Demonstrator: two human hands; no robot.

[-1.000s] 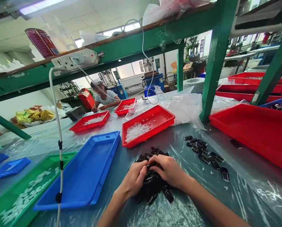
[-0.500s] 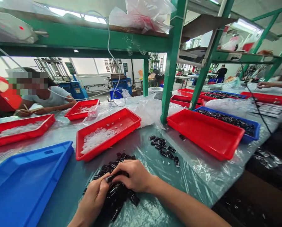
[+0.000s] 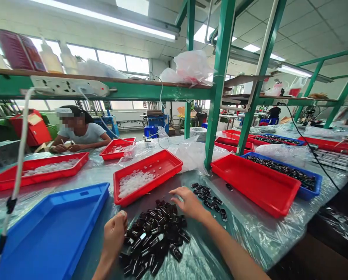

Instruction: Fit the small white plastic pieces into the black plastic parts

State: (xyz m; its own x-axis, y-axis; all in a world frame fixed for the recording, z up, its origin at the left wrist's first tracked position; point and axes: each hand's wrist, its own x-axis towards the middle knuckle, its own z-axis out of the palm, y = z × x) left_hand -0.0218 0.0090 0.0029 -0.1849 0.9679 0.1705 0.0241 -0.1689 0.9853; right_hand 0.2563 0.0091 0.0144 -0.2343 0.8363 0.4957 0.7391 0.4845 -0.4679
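My left hand (image 3: 114, 230) is closed in a fist at the left edge of a heap of small glossy black pieces (image 3: 154, 229). Whatever it holds, if anything, is hidden by the fingers. Above the heap's far right side is my right hand (image 3: 189, 201), thumb and forefinger apart with nothing visible between them. Just beyond stands a red tray (image 3: 174, 164) with many small white pieces (image 3: 135, 182) in it. A smaller loose group of black pieces (image 3: 206, 194) lies right of my right hand.
A blue tray (image 3: 54, 233) stands at left. To the right is another red tray (image 3: 255, 186), with a blue tray of black pieces (image 3: 281, 171) behind it. A green shelf post (image 3: 214, 124) rises from the table. A person (image 3: 83, 134) sits across the table.
My hands, together on a black piece before, have parted. The right has moved toward the red tray with its fingers apart; the left has closed into a fist. The camera view has tilted up.
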